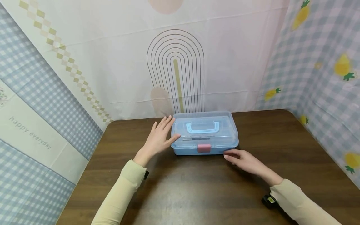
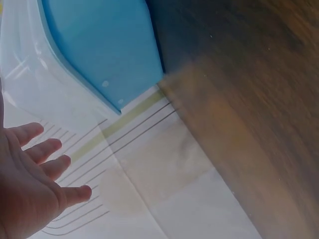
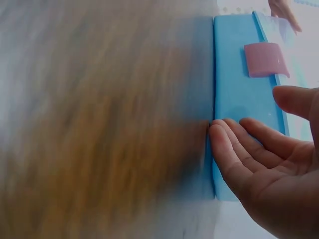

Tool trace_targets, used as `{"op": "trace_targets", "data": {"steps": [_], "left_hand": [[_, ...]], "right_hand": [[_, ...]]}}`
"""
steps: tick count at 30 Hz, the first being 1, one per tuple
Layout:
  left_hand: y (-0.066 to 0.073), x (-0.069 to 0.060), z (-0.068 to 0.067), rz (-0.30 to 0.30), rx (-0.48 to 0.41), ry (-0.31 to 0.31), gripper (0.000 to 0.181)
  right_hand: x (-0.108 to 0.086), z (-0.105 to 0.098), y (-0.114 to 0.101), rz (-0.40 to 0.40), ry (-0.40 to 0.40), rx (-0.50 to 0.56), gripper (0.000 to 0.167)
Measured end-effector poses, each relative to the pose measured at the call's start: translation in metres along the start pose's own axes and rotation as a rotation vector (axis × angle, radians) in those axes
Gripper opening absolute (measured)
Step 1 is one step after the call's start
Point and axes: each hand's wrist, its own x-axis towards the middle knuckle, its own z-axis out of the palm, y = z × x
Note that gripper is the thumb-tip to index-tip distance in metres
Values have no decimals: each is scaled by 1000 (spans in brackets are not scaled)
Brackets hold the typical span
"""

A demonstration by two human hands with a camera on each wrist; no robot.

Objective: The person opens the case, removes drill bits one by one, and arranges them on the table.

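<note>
A blue box [image 1: 185, 151] with a clear lid stands at the back of the table, its lid down, a light blue handle [image 1: 203, 130] on top and a pink latch [image 1: 204, 148] in front. Thin dark items show through the lid. My left hand [image 1: 158, 139] is at the box's left side, fingers spread; in the left wrist view the hand [image 2: 35, 184] is beside the lid. At the front right corner is my right hand [image 1: 247, 161], fingers slightly bent. The right wrist view shows that hand [image 3: 274, 169] by the blue base [image 3: 239, 89], below the pink latch [image 3: 266, 59]; contact is unclear.
The brown wooden table [image 1: 180, 193] reaches back to a white cloth [image 1: 230, 62] with printed arches, close behind the box. Checked cloths hang at the left [image 1: 25, 175] and right [image 1: 317, 78] sides.
</note>
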Motion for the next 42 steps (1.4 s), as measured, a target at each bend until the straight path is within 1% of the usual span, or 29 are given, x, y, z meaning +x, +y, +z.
{"op": "trace_targets", "data": {"steps": [4,6,9,13,16,23,29,32,36,42], "left_hand": [[3,1,2,21,-4,-18,79],[3,2,3,31,-4,-25,80],[4,3,5,45,-8,-33,81],[4,3,7,62,-23,-37,80],[4,2,8,62,-36,-44,80],[7,1,8,37,-74,-67,83],[8,0,8,22,-64,-63,86],[9,-1,7,14,-62,-63,87],[12,-1,5,12,-56,-62,87],[16,0,3,19,-34,-52,88]], "right_hand": [[3,3,-3,52,-26,86,59],[6,5,-4,59,-32,126,59],[9,10,-7,36,-43,192,57],[14,15,-11,-4,-81,282,55],[17,16,-14,-6,-114,305,56],[26,17,-17,35,-154,372,62],[30,19,-19,65,-175,440,66],[32,21,-19,56,-185,457,67],[34,23,-23,60,-184,483,68],[36,26,-29,110,-142,503,70]]}}
